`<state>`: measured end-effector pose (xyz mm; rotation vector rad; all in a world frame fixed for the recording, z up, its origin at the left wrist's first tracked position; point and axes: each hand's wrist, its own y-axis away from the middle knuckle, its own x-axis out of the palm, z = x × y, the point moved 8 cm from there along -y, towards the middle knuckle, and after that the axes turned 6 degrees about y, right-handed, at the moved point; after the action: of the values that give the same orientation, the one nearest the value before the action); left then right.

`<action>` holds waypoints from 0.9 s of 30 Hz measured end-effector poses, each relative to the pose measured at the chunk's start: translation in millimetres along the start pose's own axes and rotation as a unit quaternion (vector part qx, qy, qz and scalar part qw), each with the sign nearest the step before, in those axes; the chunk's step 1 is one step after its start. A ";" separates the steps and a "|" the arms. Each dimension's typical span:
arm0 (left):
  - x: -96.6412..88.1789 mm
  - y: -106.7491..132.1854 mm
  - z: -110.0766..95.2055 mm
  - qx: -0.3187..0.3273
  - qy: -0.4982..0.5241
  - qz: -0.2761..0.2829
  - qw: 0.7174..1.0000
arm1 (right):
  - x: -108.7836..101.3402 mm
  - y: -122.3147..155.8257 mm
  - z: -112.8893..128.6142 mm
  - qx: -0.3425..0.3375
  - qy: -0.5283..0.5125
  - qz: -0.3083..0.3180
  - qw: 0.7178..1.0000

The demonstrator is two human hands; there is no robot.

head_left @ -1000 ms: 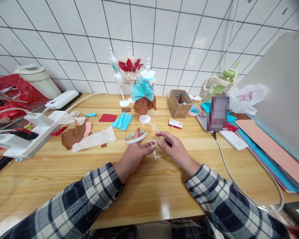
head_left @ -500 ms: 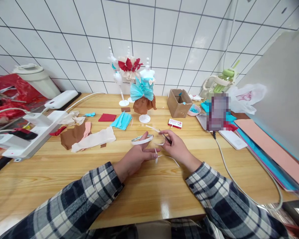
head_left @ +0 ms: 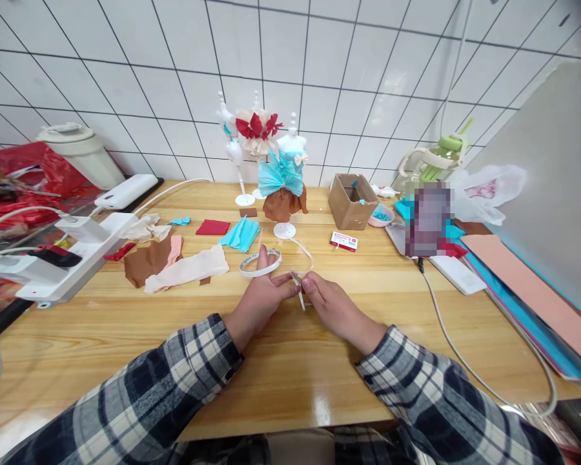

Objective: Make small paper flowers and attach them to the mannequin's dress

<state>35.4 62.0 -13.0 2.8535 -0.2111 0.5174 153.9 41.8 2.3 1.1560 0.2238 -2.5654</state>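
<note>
My left hand (head_left: 261,298) has a roll of white double-sided tape (head_left: 246,267) hooped round its raised thumb or finger. Its fingertips pinch a short white strip (head_left: 301,301) that hangs down. My right hand (head_left: 336,309) is closed, thumb and forefinger pressed together right beside the left fingertips. A thin white tape strip (head_left: 312,256) curves from near the doll stand's base down to the right fingertips. A small dark tip shows between the hands; the rest of it is hidden in the right fist.
Dress forms in crepe paper, the nearest with a turquoise bow (head_left: 281,177), stand by the wall. Folded turquoise paper (head_left: 242,234), a cream strip (head_left: 188,268) and a power strip (head_left: 72,271) lie left. A cardboard box (head_left: 351,205), a small red-white box (head_left: 344,241) and a phone cable (head_left: 438,307) are right.
My right hand has moved left and closed up against the left fingertips; the dark tool that showed in it is now mostly hidden. The left hand and tape roll have shifted slightly left.
</note>
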 end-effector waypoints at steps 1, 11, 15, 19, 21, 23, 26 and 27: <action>0.9 0.2 0.9 -0.001 -0.003 0.005 1.000 | 0.3 -0.1 -0.3 0.003 0.004 0.002 1.000; 12.6 8.7 0.2 -0.002 -0.043 0.015 0.999 | -1.2 -1.5 -2.2 0.042 0.018 -0.024 0.999; 14.7 9.8 3.3 -0.011 -0.019 0.020 1.000 | -1.8 -2.8 -3.4 0.037 0.022 -0.030 0.999; 16.6 8.5 4.4 -0.013 0.010 0.039 0.999 | -2.0 -3.5 -3.7 0.034 0.013 -0.030 0.999; 17.3 8.4 4.0 -0.016 0.016 0.043 0.999 | -3.0 -3.7 -3.3 0.033 0.007 -0.036 0.999; 18.3 8.9 3.5 -0.020 0.021 0.046 0.999 | -3.7 -3.8 -2.9 0.032 0.005 -0.041 0.999; 18.7 9.9 3.0 -0.027 0.029 0.044 0.998 | -3.0 -4.1 -3.4 0.032 0.007 -0.038 0.999; 18.5 10.1 3.1 -0.029 0.031 0.043 0.998 | -2.5 -4.2 -3.7 0.032 0.006 -0.036 0.999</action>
<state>51.8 49.7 -7.0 2.7773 -0.3331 0.6058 156.6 47.3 1.8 1.2076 0.1899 -2.6460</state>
